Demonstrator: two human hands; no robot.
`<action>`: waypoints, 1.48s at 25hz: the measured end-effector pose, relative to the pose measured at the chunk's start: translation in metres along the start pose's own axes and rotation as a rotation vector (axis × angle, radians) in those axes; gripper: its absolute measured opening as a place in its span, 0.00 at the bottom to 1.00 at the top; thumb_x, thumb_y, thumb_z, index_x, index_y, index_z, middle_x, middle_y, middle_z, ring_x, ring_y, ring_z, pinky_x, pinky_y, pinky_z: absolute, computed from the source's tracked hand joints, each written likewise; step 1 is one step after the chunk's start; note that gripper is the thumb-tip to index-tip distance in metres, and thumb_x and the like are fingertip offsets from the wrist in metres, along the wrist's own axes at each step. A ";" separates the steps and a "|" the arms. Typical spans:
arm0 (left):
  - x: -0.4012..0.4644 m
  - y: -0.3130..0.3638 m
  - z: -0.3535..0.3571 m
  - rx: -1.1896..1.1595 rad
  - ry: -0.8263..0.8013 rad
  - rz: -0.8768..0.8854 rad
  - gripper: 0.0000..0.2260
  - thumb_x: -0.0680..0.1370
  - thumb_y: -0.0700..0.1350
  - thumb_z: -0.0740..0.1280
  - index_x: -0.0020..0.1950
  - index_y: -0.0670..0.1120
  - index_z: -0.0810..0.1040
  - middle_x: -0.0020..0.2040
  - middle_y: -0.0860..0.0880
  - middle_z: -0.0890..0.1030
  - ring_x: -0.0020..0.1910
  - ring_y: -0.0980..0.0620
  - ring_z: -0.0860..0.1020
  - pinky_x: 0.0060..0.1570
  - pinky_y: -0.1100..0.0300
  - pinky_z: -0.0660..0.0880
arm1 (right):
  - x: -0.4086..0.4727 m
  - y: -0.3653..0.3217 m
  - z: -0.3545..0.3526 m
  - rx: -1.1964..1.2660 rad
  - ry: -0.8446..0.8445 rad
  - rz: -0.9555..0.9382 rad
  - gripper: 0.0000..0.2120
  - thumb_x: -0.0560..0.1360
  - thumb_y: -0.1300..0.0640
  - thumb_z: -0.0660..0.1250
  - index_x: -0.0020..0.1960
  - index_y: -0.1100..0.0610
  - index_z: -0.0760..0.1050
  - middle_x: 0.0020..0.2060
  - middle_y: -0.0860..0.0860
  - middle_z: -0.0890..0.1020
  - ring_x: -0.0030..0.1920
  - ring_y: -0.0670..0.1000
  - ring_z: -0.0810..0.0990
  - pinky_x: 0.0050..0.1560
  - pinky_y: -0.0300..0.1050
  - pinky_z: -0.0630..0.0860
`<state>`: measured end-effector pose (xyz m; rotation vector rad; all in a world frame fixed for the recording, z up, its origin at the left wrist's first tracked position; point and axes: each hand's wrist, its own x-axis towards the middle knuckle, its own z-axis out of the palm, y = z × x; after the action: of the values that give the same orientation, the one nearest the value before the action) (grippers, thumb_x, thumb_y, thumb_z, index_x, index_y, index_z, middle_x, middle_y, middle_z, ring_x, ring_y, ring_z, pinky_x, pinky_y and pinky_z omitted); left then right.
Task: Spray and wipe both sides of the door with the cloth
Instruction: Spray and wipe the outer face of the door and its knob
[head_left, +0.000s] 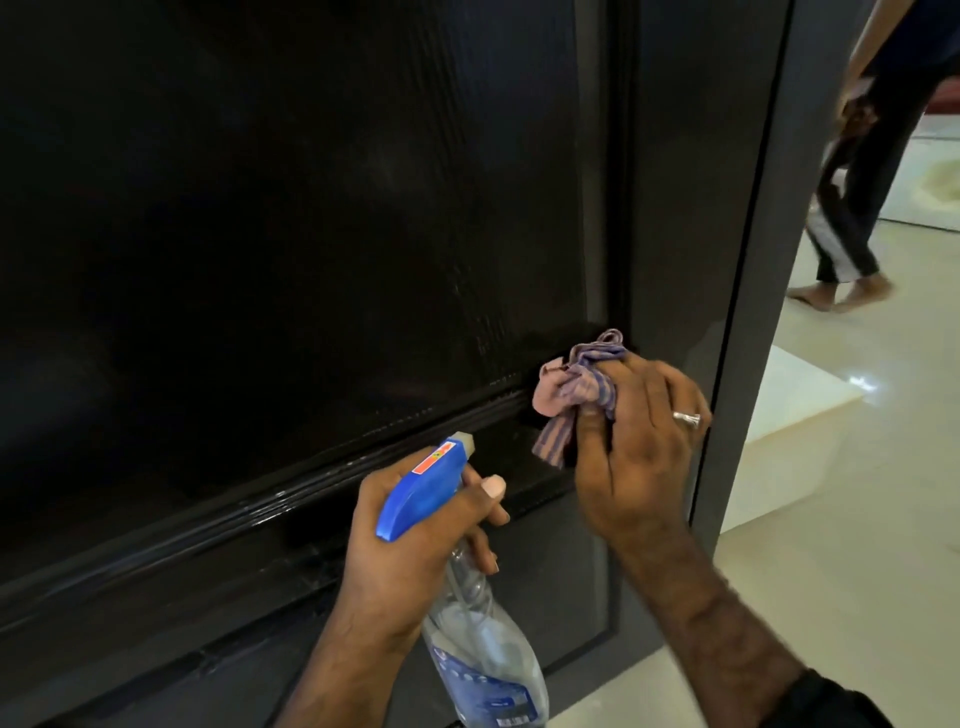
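The spray bottle's (483, 654) base is cut off; its label looks blurred.

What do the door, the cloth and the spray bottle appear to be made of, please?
Door: probably wood or laminate, dark and glossy, with faint grain lines and sheen. Cloth: soft woven fabric, striped pink and purple, crumpled. Spray bottle: clear plastic body, see-through, with an opaque blue plastic head.

Floor (831, 571): pale, glossy tile, right of the right hand, light reflections on the surface. A low white step or slab (795, 410) lies on it, just right of that hand, past the door edge. Farther off, up and right, a second person's bare feet (841, 293) stand on the tile.
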<state>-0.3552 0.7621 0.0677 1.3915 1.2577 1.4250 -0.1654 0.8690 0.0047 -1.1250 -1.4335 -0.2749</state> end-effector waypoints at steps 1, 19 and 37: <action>-0.003 0.001 -0.003 -0.004 0.012 0.009 0.08 0.73 0.43 0.75 0.40 0.39 0.81 0.36 0.36 0.83 0.26 0.38 0.78 0.33 0.44 0.79 | -0.006 -0.016 0.005 0.044 0.004 -0.012 0.17 0.81 0.53 0.64 0.64 0.60 0.82 0.64 0.54 0.82 0.64 0.59 0.76 0.67 0.64 0.70; -0.069 -0.005 -0.074 0.047 0.239 0.031 0.07 0.77 0.39 0.75 0.41 0.39 0.81 0.38 0.37 0.84 0.28 0.38 0.79 0.37 0.44 0.80 | -0.012 -0.016 0.011 0.053 0.046 -0.156 0.17 0.82 0.61 0.65 0.68 0.67 0.76 0.64 0.65 0.80 0.63 0.68 0.77 0.68 0.65 0.73; -0.132 -0.003 -0.146 0.031 0.412 0.087 0.07 0.78 0.37 0.73 0.43 0.34 0.80 0.39 0.37 0.83 0.28 0.41 0.78 0.36 0.49 0.79 | -0.076 -0.179 0.027 0.124 -0.099 -0.106 0.22 0.74 0.55 0.64 0.66 0.59 0.79 0.67 0.54 0.80 0.65 0.58 0.74 0.62 0.58 0.70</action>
<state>-0.4854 0.6159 0.0461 1.2220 1.4925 1.8239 -0.3317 0.7644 0.0116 -0.9745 -1.5793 -0.2042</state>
